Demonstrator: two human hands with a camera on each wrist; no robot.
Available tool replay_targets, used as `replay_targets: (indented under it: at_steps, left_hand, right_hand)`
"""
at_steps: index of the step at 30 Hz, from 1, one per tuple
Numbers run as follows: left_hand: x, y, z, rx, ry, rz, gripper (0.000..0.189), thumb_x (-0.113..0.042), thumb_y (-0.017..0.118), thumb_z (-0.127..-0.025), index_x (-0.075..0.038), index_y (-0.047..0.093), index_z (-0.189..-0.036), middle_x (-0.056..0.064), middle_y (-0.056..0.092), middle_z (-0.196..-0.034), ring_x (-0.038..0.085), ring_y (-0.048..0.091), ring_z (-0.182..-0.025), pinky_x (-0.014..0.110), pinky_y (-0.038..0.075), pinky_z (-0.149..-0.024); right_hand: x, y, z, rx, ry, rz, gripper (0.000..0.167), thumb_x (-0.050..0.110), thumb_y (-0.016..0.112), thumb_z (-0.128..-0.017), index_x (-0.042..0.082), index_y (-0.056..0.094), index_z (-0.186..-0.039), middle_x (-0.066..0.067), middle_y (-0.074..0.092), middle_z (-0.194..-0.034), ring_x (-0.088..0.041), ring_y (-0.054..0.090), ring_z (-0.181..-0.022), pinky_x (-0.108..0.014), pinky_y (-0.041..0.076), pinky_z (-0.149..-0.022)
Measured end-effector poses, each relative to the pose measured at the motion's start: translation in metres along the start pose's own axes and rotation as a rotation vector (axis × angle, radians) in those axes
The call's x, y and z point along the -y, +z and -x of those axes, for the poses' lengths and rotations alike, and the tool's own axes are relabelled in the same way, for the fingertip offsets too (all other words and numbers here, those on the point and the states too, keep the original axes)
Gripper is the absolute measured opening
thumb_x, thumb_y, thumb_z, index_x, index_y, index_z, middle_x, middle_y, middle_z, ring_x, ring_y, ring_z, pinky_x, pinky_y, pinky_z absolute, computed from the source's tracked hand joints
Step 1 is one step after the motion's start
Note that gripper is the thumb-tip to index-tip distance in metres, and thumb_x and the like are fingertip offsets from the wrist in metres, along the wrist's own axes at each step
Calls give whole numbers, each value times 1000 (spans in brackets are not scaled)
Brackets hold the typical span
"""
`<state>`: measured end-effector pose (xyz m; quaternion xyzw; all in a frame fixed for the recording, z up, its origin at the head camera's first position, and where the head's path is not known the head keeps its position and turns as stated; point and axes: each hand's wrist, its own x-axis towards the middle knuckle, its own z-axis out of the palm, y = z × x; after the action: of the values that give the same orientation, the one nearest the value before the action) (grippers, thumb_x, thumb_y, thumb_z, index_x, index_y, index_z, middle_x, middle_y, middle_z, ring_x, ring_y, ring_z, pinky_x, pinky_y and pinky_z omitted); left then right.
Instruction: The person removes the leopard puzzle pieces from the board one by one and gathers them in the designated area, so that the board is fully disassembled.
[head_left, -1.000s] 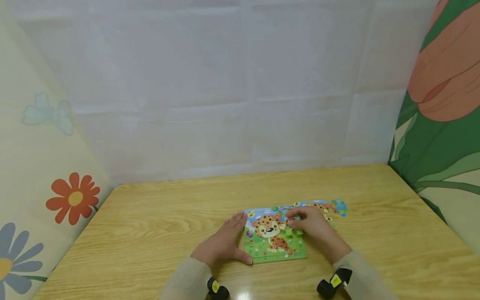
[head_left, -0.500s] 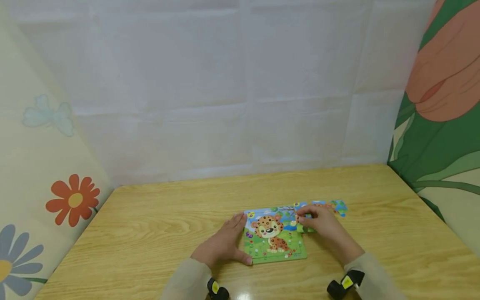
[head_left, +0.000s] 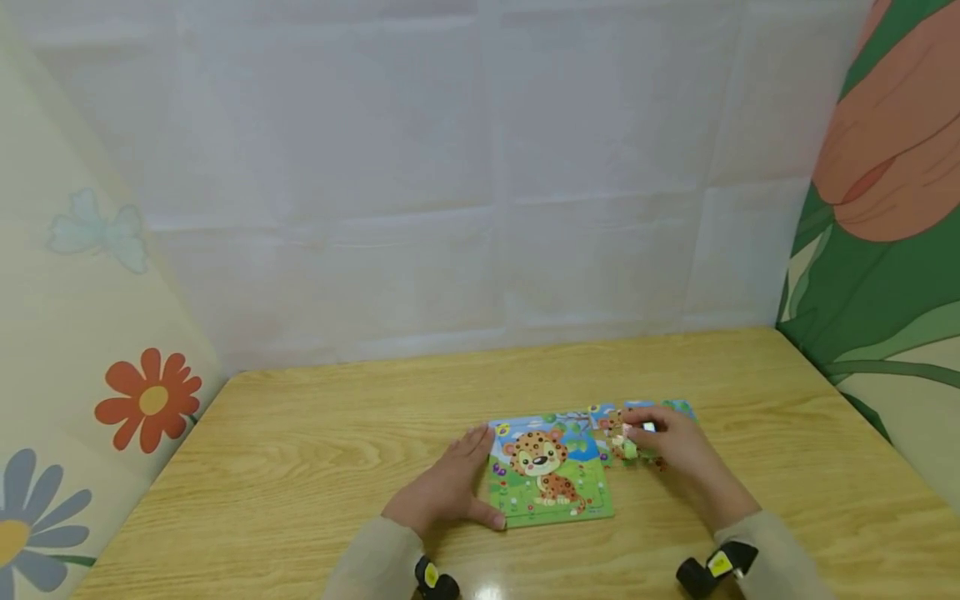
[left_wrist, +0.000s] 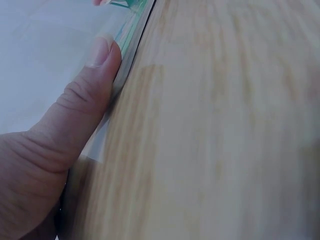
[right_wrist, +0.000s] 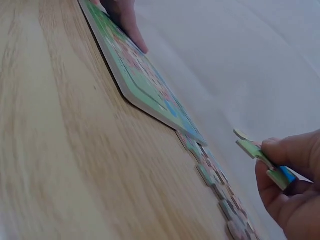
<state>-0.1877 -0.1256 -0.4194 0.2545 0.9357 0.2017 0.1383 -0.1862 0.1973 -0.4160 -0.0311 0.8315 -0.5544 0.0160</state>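
A flat leopard puzzle board (head_left: 557, 518) with a green and blue picture lies on the table. My left hand (head_left: 442, 483) rests along its left side, fingers stretched out, the thumb (left_wrist: 90, 90) against the board's edge. Between thumb and fingers, my right hand (head_left: 671, 446) pinches a green and blue puzzle piece (right_wrist: 250, 150), held above the table to the right of the board. Beneath that hand lies a patch of puzzle pieces (head_left: 602, 423) with a similar leopard picture, partly hidden by the hand. In the right wrist view, these pieces (right_wrist: 215, 181) run on from the board's corner.
The wooden table (head_left: 315, 467) reaches back to a white sheet (head_left: 450, 208). Painted panels stand at both sides, with flowers (head_left: 150, 400) at the left and a large tulip (head_left: 892, 167) at the right. Each wrist wears a small black camera (head_left: 708, 575).
My right hand has moved right, away from over the board, carrying the pinched puzzle piece above the loose pieces. The left hand and the board have stayed put.
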Motion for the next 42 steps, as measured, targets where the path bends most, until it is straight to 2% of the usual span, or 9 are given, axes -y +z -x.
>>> replay_targets:
  at_steps: [4, 9, 15, 18, 22, 25, 29, 33, 42]
  left_hand:
    - [0, 0, 0, -2, 3, -3, 126, -55, 79, -55, 2, 15, -146, 18, 9, -154, 33, 8, -142, 49, 9, -115]
    - [1, 1, 0, 3, -1, 3, 125, -55, 79, -55, 1, 15, -147, 17, 9, -154, 33, 8, -142, 48, 9, -115]
    - [3, 2, -1, 1, -2, 2, 125, -55, 79, -55, 1, 15, -147, 16, 9, -154, 32, 7, -142, 48, 8, -116]
    - [3, 3, -2, 0, -1, 1, 125, -55, 79, -55, 1, 15, -147, 17, 9, -154, 33, 8, -142, 48, 9, -115]
    - [4, 3, -2, 0, 1, 0, 125, -55, 80, -55, 1, 15, -147, 17, 9, -154, 33, 8, -142, 48, 8, -115]
    - [4, 4, -3, -1, 3, -3, 125, -55, 80, -55, 1, 15, -147, 17, 9, -154, 32, 8, -142, 48, 8, -115]
    - [5, 4, -3, 0, 6, -7, 125, -55, 79, -55, 1, 15, -147, 17, 9, -154, 32, 8, -142, 48, 8, -115]
    - [5, 4, -3, 5, 3, -6, 125, -56, 79, -56, 1, 14, -147, 16, 9, -154, 32, 7, -142, 48, 8, -116]
    - [5, 4, -3, 6, 5, -3, 125, -56, 79, -56, 1, 15, -147, 17, 9, -154, 32, 7, -142, 48, 8, -116]
  right_hand:
    - [-5, -6, 0, -35, 17, 15, 24, 10, 60, -89, -5, 62, -107, -21, 59, -116, -28, 56, -102, -27, 51, -74]
    - [-9, -13, 4, -42, 49, -1, 25, 10, 57, -91, -6, 60, -110, -20, 57, -117, -26, 55, -104, -28, 52, -77]
    - [-14, -21, 6, -79, 50, -29, 25, 4, 55, -90, -12, 58, -110, -26, 54, -125, -34, 50, -115, -16, 48, -75]
    - [-17, -25, 7, -79, 67, -30, 27, 6, 55, -91, -11, 57, -112, -26, 52, -129, -36, 47, -120, -16, 48, -75]
    - [-22, -30, 8, -87, 78, -28, 28, 5, 55, -91, -11, 57, -113, -25, 53, -128, -16, 57, -100, -22, 50, -70]
    - [-25, -35, 9, -95, 92, -29, 28, 5, 55, -90, -12, 56, -113, -22, 61, -113, -5, 54, -81, -25, 51, -64]
    - [-29, -42, 11, -109, 107, -37, 28, 4, 55, -90, -13, 56, -112, -2, 62, -91, -7, 52, -71, -26, 50, -60]
    - [-31, -46, 12, -129, 116, -59, 28, 1, 56, -88, -15, 54, -111, 7, 59, -81, -5, 52, -68, -24, 49, -60]
    - [-34, -51, 12, -140, 155, -19, 26, 1, 56, -87, -15, 55, -109, -2, 61, -88, -6, 52, -69, -24, 50, -59]
